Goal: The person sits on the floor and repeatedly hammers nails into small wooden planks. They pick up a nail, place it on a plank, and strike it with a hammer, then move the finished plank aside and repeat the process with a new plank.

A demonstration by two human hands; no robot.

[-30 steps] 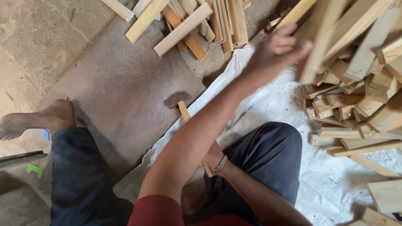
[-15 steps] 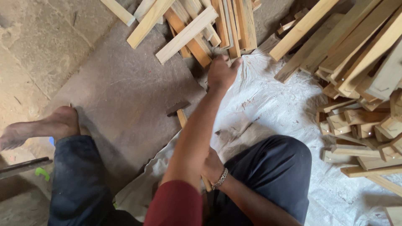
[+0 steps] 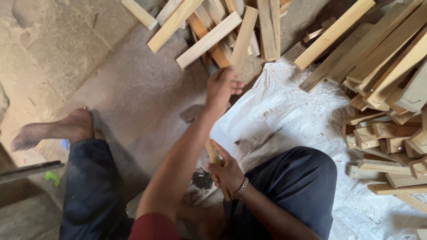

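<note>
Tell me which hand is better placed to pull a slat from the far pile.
Left. The left hand is stretched out at the pile, closed round a slat; the right hand sits by the lap, holding a short stick.

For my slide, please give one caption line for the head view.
Seated on a white sheet, left hand grips a wooden slat; right hand holds a wood strip.

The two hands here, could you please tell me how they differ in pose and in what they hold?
The left hand is stretched far forward, gripping a pale wooden slat at the heap; the right hand stays close to the body, between the knees, on a short wooden stick. The left hand's slat points away; the right hand's stick is mostly hidden. The right wrist wears a bracelet; the left shows none. Both hold wood.
</note>
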